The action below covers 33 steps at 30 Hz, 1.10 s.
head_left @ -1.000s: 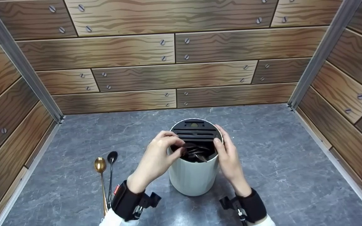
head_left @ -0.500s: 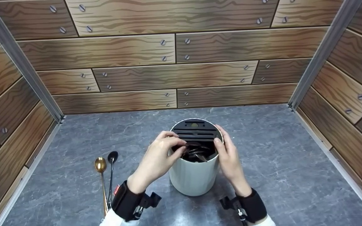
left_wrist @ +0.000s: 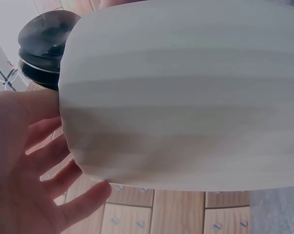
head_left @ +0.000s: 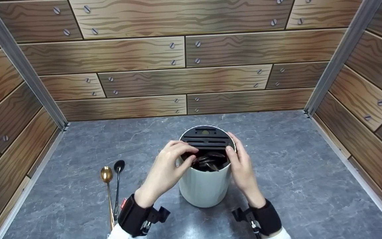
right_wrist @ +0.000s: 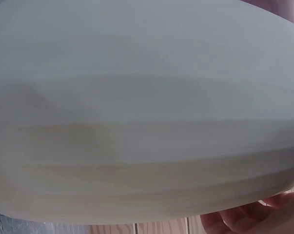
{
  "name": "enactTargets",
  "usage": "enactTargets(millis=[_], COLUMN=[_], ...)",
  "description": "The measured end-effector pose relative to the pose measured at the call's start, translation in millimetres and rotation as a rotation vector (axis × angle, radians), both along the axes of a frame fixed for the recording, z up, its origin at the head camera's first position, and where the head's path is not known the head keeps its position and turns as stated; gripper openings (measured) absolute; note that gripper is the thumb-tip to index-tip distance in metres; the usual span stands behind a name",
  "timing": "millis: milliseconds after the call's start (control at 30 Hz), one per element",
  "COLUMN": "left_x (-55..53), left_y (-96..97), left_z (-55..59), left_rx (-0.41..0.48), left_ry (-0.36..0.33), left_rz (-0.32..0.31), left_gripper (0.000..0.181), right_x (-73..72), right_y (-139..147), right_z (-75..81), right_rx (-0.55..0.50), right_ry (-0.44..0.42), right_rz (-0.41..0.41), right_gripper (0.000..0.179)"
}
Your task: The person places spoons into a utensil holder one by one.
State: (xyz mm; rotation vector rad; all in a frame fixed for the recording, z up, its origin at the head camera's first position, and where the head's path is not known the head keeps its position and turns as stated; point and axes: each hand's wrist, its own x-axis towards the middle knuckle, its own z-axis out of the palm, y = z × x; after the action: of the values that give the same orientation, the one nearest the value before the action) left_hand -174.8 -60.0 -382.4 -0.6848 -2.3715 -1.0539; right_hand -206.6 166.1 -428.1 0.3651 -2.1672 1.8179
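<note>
A pale grey-green ribbed utensil holder (head_left: 204, 189) stands upright on the table, a black slotted insert (head_left: 206, 141) across the back of its mouth. Several glossy black spoons (head_left: 211, 159) stand in the front part, bowls up; their stacked bowls (left_wrist: 47, 44) show past the rim in the left wrist view. At the holder's left rim is my left hand (head_left: 169, 162), thumb and forefinger tips parted beside the spoon bowls, other fingers spread along the outside. My right hand (head_left: 242, 166) grips the right rim, thumb at the edge and fingers round the outer wall.
To the left, a gold spoon (head_left: 106, 175) and a black long-handled spoon (head_left: 119, 166) lie side by side on the grey marbled table (head_left: 293, 186). Wood-patterned panels (head_left: 144, 79) wall in the back and both sides.
The uppermost spoon bowl has shifted right, away from my left fingertips, and my left thumb and forefinger have parted from it. My right hand and the holder have stayed put.
</note>
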Motion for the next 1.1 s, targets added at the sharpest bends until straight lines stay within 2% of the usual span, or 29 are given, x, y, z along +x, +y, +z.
enactTargets(millis=[200,300,400,533,667,867,1100], left_x=[4.5,7.2,10.1,12.7,14.6,16.2,12.3], left_y=[-9.9,-16.8,-24.3,-36.3,-50.6,-72.0,-99.6], left_z=[-8.5,-16.0,-25.1,-40.5,-56.5,-75.0,-94.4], left_rx=[0.066,0.110,0.130,0.116,0.074,-0.001,-0.041], left_ry=[0.056,0.050,0.021,-0.013,-0.054,-0.175,-0.234], left_rz=[0.070,0.119,0.161,0.217,0.270,0.347,0.444], left_gripper=[0.018,0.021,0.023,0.024,0.024,0.026,0.028], right_x=[-1.9,-1.8,-1.2,-0.8,-0.9,-1.9,-2.0], right_y=[-5,-6,-4,-3,-2,-1,-1], right_z=[0.0,0.3,0.8,1.5,1.6,0.7,0.3], right_rx=[-0.024,-0.030,-0.033,-0.031,-0.032,-0.018,-0.019], right_ry=[0.015,0.022,0.023,0.014,0.008,0.017,0.010], right_rz=[0.028,0.027,0.007,-0.001,0.009,0.008,0.005], right_gripper=[0.048,0.048,0.047,0.047,0.048,0.049,0.049])
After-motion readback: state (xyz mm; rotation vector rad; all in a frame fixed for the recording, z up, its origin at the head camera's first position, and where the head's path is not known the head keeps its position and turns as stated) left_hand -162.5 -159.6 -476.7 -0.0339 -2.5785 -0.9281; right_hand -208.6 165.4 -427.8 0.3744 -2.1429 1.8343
